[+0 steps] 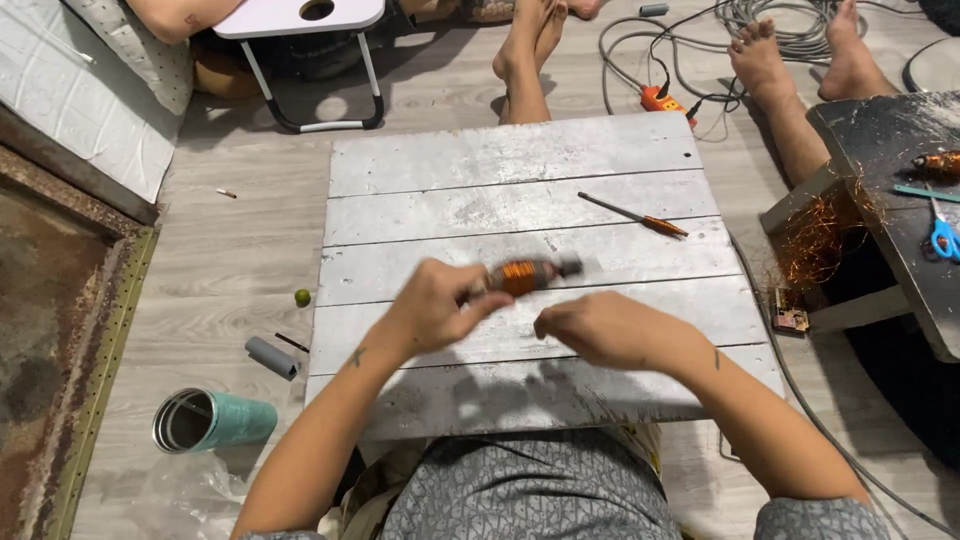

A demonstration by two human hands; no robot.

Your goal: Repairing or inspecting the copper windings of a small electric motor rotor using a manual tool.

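Observation:
My left hand (437,303) grips a small motor armature (528,274) wound with copper wire and holds it a little above a low board table of grey planks (520,170). The armature lies sideways, its dark shaft end pointing right. My right hand (598,328) hovers just below and to the right of it, fingers curled, and I cannot make out anything in it. An orange-handled screwdriver (634,215) lies on the planks beyond the armature.
A teal tumbler (212,421) lies on the floor at the left, near a grey tube (272,357) and a small green ball (302,297). A dark bench (900,230) at the right holds blue scissors (944,238) and copper wire scraps (822,235). Other people's bare feet (760,55) and cables (700,40) lie behind the table.

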